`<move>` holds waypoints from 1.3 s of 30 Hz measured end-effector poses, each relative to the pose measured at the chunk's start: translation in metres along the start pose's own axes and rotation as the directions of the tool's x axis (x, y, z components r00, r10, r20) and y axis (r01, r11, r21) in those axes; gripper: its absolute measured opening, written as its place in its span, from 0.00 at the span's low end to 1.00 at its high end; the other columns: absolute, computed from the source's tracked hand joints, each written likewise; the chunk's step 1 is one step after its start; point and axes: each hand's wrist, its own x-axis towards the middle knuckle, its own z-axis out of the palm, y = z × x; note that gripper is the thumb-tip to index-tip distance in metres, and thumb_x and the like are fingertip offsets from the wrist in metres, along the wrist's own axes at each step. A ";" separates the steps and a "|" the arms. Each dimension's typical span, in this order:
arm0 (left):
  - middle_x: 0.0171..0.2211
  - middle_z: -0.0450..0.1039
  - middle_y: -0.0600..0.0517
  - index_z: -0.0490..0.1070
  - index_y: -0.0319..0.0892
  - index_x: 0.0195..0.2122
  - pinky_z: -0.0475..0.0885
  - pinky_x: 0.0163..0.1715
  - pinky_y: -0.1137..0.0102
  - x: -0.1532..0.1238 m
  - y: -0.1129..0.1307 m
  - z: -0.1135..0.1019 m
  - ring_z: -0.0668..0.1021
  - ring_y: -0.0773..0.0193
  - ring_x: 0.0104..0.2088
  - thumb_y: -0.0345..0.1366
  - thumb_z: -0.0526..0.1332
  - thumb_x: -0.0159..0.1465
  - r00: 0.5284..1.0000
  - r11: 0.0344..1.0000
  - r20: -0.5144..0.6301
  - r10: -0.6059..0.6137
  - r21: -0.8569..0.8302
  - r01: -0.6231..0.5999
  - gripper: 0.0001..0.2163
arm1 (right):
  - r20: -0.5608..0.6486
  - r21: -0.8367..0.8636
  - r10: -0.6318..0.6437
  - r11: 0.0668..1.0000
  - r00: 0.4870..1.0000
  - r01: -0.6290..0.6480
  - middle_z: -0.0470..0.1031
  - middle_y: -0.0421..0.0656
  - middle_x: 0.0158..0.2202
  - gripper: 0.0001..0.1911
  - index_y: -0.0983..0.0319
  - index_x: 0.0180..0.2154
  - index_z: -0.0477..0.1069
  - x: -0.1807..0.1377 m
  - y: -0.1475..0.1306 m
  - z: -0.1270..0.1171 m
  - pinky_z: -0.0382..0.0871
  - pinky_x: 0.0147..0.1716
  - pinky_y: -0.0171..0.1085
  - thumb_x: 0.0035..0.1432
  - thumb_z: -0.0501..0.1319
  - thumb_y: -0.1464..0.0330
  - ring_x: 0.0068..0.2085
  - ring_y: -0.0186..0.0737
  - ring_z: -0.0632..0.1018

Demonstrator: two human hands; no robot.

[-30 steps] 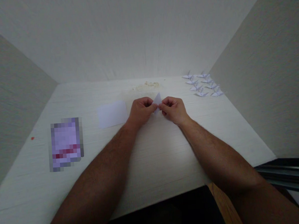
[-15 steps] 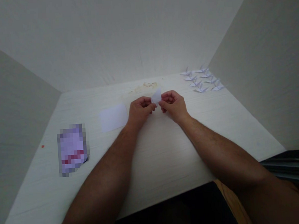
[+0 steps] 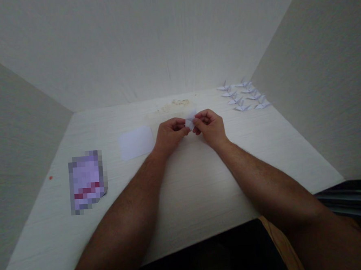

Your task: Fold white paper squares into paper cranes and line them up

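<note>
Near the middle of the white table, a small folded piece of white paper [image 3: 190,122] is held up between both hands. My left hand [image 3: 171,132] pinches its left side between thumb and fingers. On the other side, my right hand [image 3: 209,126] is closed on the right edge, its thumb lying over the paper. Fingers cover part of the folds, so the exact shape is unclear. A flat sheet of white paper [image 3: 136,143] lies just left of my left hand.
Several folded paper cranes [image 3: 241,106] stand in rows at the back right, by the wall. A blurred-out purple packet [image 3: 87,177] lies at the left, with a small red spot [image 3: 50,178] beyond it. Walls [image 3: 162,42] enclose the table's back and sides.
The folded paper has tilted and now shows a crease and a smaller face between the hands. My right thumb has shifted up onto it. The things on the table stay put.
</note>
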 end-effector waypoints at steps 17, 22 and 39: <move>0.27 0.79 0.51 0.76 0.40 0.30 0.77 0.27 0.71 -0.001 0.001 0.000 0.80 0.65 0.26 0.37 0.67 0.56 1.000 0.996 -0.028 0.005 -0.093 -0.007 0.06 | 0.070 -0.101 -0.038 0.994 0.997 0.045 0.76 0.37 0.24 0.09 0.59 0.34 0.73 -0.004 -0.002 -0.001 0.67 0.21 0.32 0.50 0.68 0.63 0.23 0.31 0.75; 0.26 0.78 0.52 0.73 0.39 0.29 0.78 0.29 0.69 -0.001 0.002 0.001 0.80 0.65 0.27 0.38 0.69 0.55 0.998 0.995 -0.045 -0.033 -0.096 0.028 0.08 | 0.057 -0.128 -0.018 0.991 0.998 0.025 0.76 0.37 0.23 0.08 0.59 0.31 0.71 -0.004 0.000 -0.001 0.66 0.21 0.31 0.52 0.67 0.63 0.24 0.32 0.76; 0.22 0.75 0.54 0.73 0.38 0.25 0.79 0.28 0.69 0.000 -0.001 -0.001 0.77 0.69 0.22 0.39 0.72 0.50 0.997 0.978 -0.028 -0.073 -0.198 0.066 0.12 | 0.112 -0.263 -0.121 0.954 0.986 0.147 0.75 0.38 0.28 0.05 0.60 0.25 0.73 0.001 0.005 -0.004 0.66 0.29 0.35 0.47 0.67 0.67 0.28 0.32 0.72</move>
